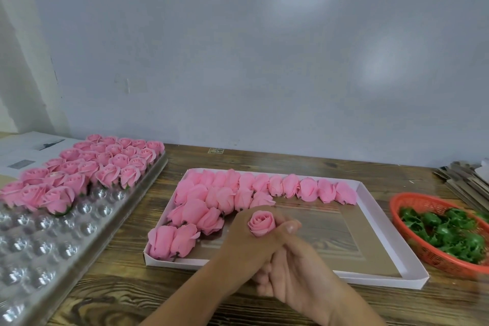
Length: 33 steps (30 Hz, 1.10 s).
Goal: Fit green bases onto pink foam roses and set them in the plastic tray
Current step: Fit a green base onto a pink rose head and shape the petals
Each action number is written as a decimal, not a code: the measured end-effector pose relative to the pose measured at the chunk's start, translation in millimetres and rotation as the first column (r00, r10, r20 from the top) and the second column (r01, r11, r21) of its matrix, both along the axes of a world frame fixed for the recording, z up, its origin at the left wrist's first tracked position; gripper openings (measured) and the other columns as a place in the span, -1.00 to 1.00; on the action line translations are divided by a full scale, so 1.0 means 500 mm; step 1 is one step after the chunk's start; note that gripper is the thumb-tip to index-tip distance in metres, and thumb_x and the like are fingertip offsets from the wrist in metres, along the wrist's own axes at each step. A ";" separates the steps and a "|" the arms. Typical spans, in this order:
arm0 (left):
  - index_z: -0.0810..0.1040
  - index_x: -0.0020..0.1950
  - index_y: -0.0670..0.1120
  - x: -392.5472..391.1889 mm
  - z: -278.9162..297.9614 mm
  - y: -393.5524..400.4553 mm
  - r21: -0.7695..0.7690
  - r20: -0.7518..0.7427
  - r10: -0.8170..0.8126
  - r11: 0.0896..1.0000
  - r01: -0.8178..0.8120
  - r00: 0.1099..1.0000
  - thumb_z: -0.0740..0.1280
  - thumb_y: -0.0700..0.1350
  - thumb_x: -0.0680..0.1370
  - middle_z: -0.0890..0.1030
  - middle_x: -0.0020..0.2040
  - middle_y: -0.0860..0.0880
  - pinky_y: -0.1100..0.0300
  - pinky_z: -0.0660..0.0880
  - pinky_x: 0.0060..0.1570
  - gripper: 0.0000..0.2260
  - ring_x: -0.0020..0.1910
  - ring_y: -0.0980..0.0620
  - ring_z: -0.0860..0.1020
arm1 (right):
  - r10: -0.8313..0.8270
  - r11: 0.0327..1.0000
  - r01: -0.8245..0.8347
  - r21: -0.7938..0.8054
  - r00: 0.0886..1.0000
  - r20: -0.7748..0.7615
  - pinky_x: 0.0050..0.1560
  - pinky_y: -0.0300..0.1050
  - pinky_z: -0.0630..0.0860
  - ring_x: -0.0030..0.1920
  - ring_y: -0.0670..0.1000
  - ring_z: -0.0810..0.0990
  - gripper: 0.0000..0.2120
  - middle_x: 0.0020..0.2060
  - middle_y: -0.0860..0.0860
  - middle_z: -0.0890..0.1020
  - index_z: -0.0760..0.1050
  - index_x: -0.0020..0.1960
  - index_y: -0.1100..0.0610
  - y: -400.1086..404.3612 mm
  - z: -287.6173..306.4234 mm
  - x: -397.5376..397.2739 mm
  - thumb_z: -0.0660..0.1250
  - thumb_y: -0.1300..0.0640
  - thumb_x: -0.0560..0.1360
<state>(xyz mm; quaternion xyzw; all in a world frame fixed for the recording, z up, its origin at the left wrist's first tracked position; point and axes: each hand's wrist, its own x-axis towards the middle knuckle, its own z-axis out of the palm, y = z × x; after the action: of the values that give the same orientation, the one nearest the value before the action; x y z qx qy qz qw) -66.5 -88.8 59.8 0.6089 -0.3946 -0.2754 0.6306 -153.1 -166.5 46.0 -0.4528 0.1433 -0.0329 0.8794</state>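
Wooden table [264, 164]: both hands meet over the pink box [383, 222]. Left hand [238, 241] and right hand [293, 267] fingers curl round one pink rose [261, 223]; any base apparently hidden.

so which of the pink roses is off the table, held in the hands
The rose gripped between both hands over the shallow box, bloom facing up; all others sit in the box or tray.

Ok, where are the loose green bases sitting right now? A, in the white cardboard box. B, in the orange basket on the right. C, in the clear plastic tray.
B: the green bases lie heaped in the orange basket at the table's right edge.
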 end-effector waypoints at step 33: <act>0.67 0.03 -0.16 0.012 -0.009 -0.006 -0.084 -0.104 -0.009 0.996 0.000 0.995 0.45 0.06 0.45 0.73 0.03 0.05 0.23 0.61 -0.14 -0.69 -0.03 0.09 0.69 | -0.094 0.995 0.089 0.038 0.979 0.179 0.12 -0.03 0.54 0.09 0.11 0.57 -0.54 0.13 0.22 0.58 0.61 0.22 0.13 -0.012 0.002 -0.005 0.50 -0.02 0.38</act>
<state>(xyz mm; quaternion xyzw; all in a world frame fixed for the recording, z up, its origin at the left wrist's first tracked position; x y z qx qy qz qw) -60.5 -91.6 55.4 0.5657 -0.3737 -0.2916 0.6747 -155.6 -172.5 46.8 -0.4276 0.0840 -0.1121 0.8930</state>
